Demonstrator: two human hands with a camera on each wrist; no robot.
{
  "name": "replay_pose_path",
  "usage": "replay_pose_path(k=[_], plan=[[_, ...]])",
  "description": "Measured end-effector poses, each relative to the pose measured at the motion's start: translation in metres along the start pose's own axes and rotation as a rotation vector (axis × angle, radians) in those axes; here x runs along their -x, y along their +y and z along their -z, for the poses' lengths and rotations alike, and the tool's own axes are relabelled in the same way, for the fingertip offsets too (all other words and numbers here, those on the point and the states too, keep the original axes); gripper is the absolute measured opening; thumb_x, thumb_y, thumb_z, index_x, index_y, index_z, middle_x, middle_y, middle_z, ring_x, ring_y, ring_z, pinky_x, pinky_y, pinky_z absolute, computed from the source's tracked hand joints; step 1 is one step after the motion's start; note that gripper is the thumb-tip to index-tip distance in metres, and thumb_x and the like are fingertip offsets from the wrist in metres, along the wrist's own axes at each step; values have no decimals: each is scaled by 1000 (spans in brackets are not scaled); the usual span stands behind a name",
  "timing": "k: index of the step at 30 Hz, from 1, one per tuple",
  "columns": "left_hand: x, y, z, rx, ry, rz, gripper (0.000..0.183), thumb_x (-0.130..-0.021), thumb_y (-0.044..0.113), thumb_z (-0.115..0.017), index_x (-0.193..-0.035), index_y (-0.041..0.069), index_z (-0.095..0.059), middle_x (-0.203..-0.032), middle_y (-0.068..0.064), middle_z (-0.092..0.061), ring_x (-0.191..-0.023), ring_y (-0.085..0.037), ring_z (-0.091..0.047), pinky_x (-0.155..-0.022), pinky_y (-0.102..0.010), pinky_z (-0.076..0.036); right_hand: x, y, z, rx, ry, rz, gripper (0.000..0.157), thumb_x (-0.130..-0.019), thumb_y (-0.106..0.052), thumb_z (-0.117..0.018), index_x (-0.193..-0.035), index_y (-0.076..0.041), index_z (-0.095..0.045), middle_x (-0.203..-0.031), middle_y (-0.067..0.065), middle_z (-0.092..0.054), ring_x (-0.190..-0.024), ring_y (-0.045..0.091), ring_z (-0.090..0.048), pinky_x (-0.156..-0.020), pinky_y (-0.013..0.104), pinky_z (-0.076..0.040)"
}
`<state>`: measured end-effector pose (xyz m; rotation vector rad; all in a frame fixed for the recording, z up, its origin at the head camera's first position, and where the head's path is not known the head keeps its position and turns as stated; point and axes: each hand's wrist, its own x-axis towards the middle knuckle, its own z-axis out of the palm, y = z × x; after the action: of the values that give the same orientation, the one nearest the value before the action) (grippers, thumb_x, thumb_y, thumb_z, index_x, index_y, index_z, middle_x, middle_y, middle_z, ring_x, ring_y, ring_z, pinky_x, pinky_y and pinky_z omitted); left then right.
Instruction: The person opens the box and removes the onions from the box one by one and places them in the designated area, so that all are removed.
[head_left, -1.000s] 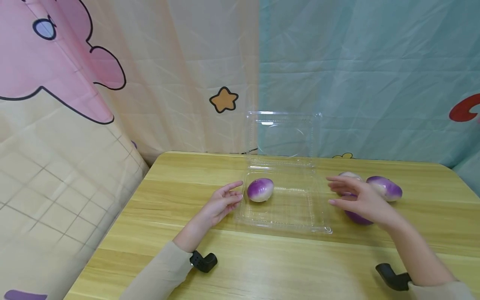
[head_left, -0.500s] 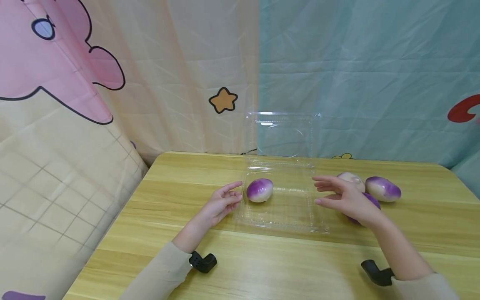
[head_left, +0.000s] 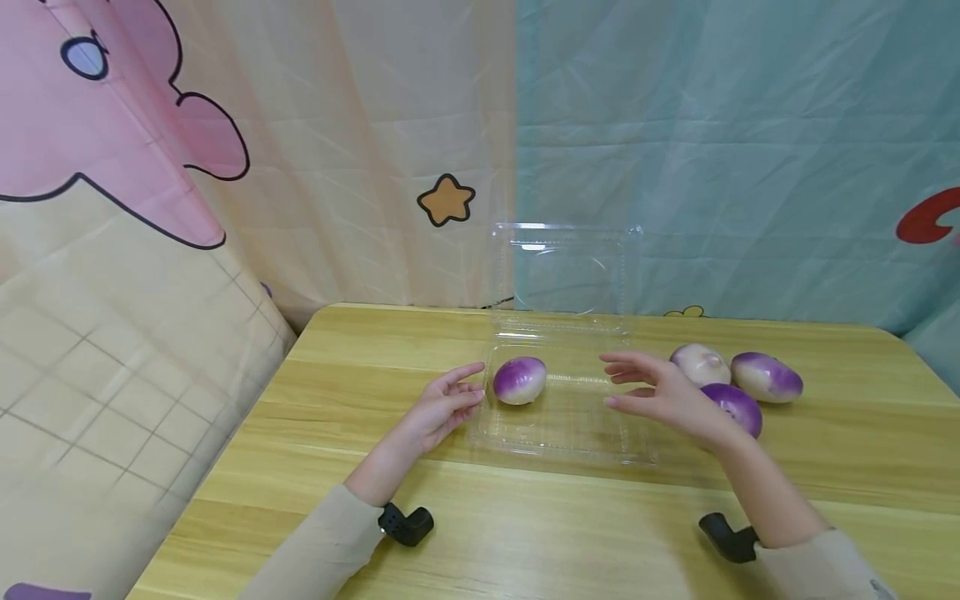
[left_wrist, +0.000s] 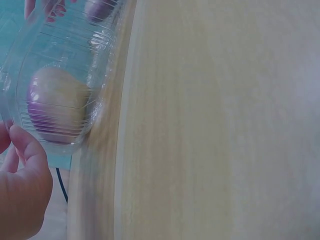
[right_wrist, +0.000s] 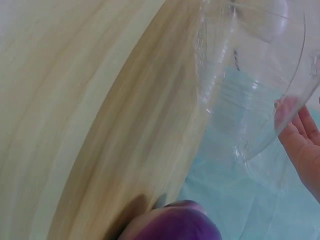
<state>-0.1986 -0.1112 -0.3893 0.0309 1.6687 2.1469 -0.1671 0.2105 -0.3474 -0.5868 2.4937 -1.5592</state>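
Note:
A clear plastic clamshell box (head_left: 562, 425) stands on the table with its lid (head_left: 570, 267) raised at the back. Inside, at the left, lies one purple-and-white turnip (head_left: 520, 381), which the left wrist view shows through the ribbed wall. My left hand (head_left: 442, 408) pinches the box's left rim between thumb and finger. At the right side, my right hand (head_left: 667, 400) hovers over the box's edge, fingers extended, holding nothing. Behind that hand, three more turnips sit close together: a whitish one (head_left: 701, 365), a purple one (head_left: 737, 408) and a two-toned one (head_left: 767, 377).
The wooden table (head_left: 360, 350) ends in rounded back corners. A printed curtain (head_left: 337, 167) hangs right behind it, close to the raised lid. Each wrist wears a black strap-mounted camera, such as the left one (head_left: 407, 525).
My right hand has moved left, away from the three turnips, to the box's right side, uncovering them. My left hand has stayed at the left rim.

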Motion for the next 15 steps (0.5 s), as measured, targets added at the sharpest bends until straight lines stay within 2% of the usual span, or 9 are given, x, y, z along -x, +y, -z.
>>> replay_pose_path(k=[3,8,15], plan=[[0,0,0,2,-2,-1,54,-89,-10,-50,-140,1,-37,-92,-2,-53,-78,-9,-51,-69,-18,-45,-5,1,-4,0,-4,17,56,-86,-16,-67,-135,-3,-44,-128,24,-49,-116,41,-46,-92,45,-45],[0,0,0,8,-9,-3,54,-89,-10,-50,-140,1,-36,-92,-2,-53,-77,-9,-51,-69,-17,-45,-12,2,-12,-18,-25,28,56,-86,-15,-68,-135,-2,-44,-126,26,-49,-115,42,-47,-90,40,-47],[0,0,0,15,-9,-1,54,-89,-11,-49,-141,0,-35,-91,-2,-53,-77,-9,-51,-68,-17,-45,-23,4,-23,-2,-35,61,58,-84,-14,-69,-135,0,-44,-124,28,-50,-111,43,-50,-91,45,-47]])
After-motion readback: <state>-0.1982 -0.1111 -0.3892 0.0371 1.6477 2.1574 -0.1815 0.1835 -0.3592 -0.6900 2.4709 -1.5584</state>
